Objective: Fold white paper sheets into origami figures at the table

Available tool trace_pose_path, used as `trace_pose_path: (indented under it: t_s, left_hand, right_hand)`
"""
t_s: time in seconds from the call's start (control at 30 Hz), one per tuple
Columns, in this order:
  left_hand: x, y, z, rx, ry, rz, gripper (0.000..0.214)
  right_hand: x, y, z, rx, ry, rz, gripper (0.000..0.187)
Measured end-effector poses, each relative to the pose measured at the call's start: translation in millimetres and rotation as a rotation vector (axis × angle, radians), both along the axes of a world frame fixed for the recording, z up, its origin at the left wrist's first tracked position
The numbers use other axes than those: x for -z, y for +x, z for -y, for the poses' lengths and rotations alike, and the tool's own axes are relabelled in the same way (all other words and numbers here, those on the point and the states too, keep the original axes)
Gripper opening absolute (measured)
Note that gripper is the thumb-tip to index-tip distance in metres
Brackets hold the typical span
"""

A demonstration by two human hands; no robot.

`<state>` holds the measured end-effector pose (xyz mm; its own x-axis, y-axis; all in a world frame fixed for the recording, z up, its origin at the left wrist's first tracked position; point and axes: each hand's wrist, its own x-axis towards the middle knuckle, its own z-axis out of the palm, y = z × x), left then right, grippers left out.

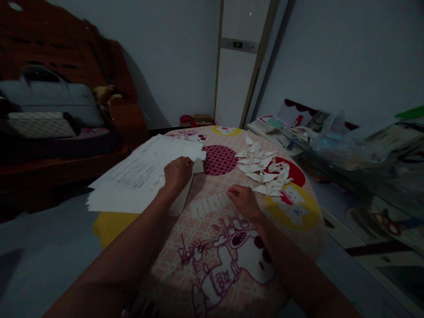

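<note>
Head view: person at round table (311,240) covered by cartoon-print cloth (212,247); light is dim.
Landmark: maroon dotted circle (218,160) printed on the cloth.
Left hand (177,173): just left of circle, clenched on edge of loose white sheet (180,202), grasping it.
Paper stack (132,179): printed sheets, left of circle, overhanging table edge; loose sheet touches its right edge.
Right hand (243,199): nearer than circle, slightly right; fingers curled closed, knuckles up, resting on cloth; nothing seen in it.
Folded paper pieces (265,170): white pile right of circle, just beyond right hand, not touching.
Books (265,124): far right of circle, off table.
Grey bag (53,95): far left of circle, on dark wooden furniture.
</note>
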<state>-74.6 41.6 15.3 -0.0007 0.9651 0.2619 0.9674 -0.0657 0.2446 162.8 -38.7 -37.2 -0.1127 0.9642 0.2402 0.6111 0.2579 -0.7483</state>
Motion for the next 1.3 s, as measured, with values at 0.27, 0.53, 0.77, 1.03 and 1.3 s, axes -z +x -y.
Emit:
trace_pose_path:
  t_s: [0.27, 0.53, 0.77, 1.03, 1.3]
  left_hand:
    - [-14.5, 31, 42, 0.602, -0.31, 0.229, 0.014]
    - [-1.3, 21, 33, 0.821, -0.605, 0.547, 0.025]
    - [6.6, 28, 35, 0.951, -0.784, 0.532, 0.029]
    - [22.9, 35, 24, 0.786, -0.594, 0.34, 0.032]
    - [32.4, 52, 33, 0.494, -0.322, 0.06, 0.025]
  right_hand:
    - [-10.9, 16, 1, -0.091, 0.353, 0.23, 0.047]
    - [-26.9, 23, 12, -0.329, 0.014, 0.209, 0.029]
    - [-38.2, 53, 20, -0.281, -0.395, 0.064, 0.042]
    - [-18.3, 57, 10, 0.018, -0.292, 0.114, 0.029]
    - [10.2, 46, 7, 0.276, -0.03, 0.484, 0.02]
